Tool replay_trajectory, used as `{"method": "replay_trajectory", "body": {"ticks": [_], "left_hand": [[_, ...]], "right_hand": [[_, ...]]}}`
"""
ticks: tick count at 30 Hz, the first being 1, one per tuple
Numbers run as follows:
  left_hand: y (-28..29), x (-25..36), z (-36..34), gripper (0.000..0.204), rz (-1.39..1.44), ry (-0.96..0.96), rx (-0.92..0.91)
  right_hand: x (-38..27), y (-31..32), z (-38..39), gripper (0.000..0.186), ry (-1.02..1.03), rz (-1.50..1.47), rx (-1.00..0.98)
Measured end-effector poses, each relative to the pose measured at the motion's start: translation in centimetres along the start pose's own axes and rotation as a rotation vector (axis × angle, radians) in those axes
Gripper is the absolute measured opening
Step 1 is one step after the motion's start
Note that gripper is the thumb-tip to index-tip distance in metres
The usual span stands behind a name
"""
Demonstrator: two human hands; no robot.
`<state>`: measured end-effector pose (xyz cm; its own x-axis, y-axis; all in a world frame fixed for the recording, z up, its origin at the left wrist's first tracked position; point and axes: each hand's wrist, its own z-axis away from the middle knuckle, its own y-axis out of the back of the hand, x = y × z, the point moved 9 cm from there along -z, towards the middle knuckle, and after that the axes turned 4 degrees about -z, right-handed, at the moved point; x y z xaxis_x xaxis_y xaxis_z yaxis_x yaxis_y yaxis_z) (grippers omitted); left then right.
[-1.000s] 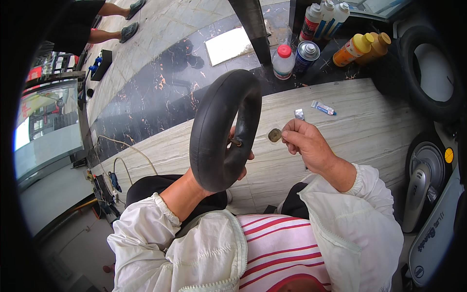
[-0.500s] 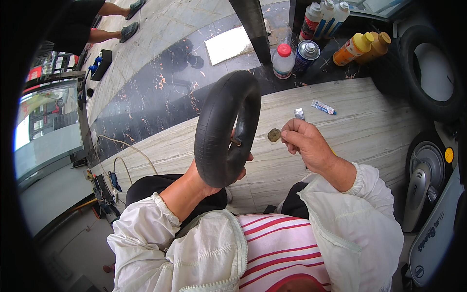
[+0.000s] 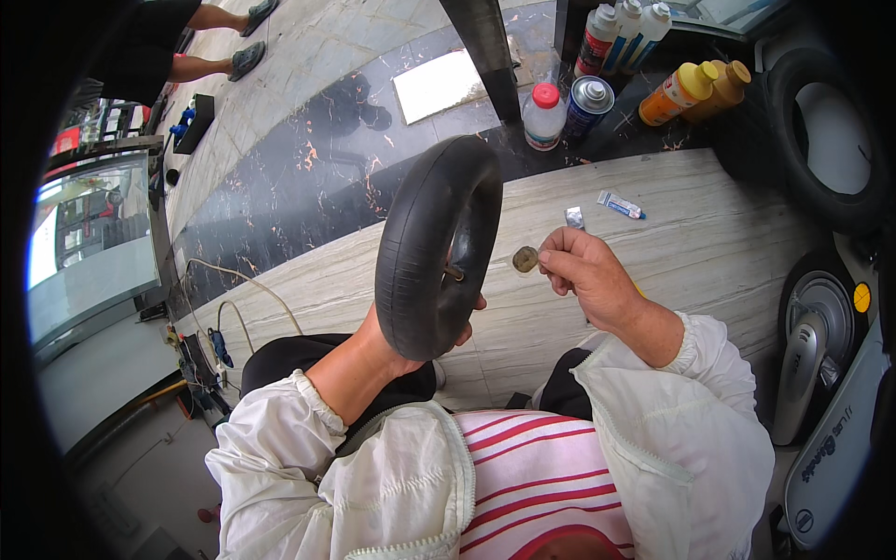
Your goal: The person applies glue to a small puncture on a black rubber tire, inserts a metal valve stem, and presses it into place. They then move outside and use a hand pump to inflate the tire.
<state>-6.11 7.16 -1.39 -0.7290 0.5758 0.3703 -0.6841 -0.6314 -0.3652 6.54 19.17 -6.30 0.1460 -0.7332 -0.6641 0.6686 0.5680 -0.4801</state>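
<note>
A black rubber inner tube [image 3: 408, 247] stands nearly upright in front of me, with its small brass valve stem [image 3: 454, 274] pointing in through the hole. My left hand [image 3: 375, 338] grips its lower part from behind, and some fingertips show past the right side. Between the thumb and forefinger of my right hand [image 3: 590, 271] is a thin round patch [image 3: 525, 259], dark in the middle with a clear rim. It is held just right of the tube, apart from it. On the floor beyond that hand lie a small glue tube [image 3: 621, 206] and a silver foil piece [image 3: 575, 218].
Several bottles stand at the back right, including a red-capped clear bottle [image 3: 544, 119] beside a blue spray can [image 3: 589, 105]. A black tyre [image 3: 779, 140] and a small wheel [image 3: 810, 317] are at the right. A cable [image 3: 247, 273] curves at the left. Another person's feet [image 3: 247, 60] show far left.
The inner tube has turned very slightly in my left hand. My right hand and the patch are where they were.
</note>
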Motion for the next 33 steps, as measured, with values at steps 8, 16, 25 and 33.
{"method": "replay_trajectory", "body": {"ticks": [8, 16, 25, 33], "left_hand": [[0.02, -0.11, -0.01, 0.04, -0.006, 0.008, -0.012], [-0.03, -0.1, -0.04, 0.04, 0.009, 0.008, -0.005], [-0.15, 0.03, 0.11, 0.038, -0.012, 0.016, 0.004], [-0.55, 0.16, 0.3, 0.038, 0.01, 0.007, -0.018]], "right_hand": [[-0.04, -0.04, -0.01, 0.013, 0.005, 0.002, -0.011], [0.11, 0.03, 0.04, 0.011, -0.024, 0.001, -0.024], [0.24, 0.18, -0.01, 0.011, -0.016, -0.001, -0.018], [0.22, 0.18, 0.12, 0.011, -0.01, -0.007, -0.012]]}}
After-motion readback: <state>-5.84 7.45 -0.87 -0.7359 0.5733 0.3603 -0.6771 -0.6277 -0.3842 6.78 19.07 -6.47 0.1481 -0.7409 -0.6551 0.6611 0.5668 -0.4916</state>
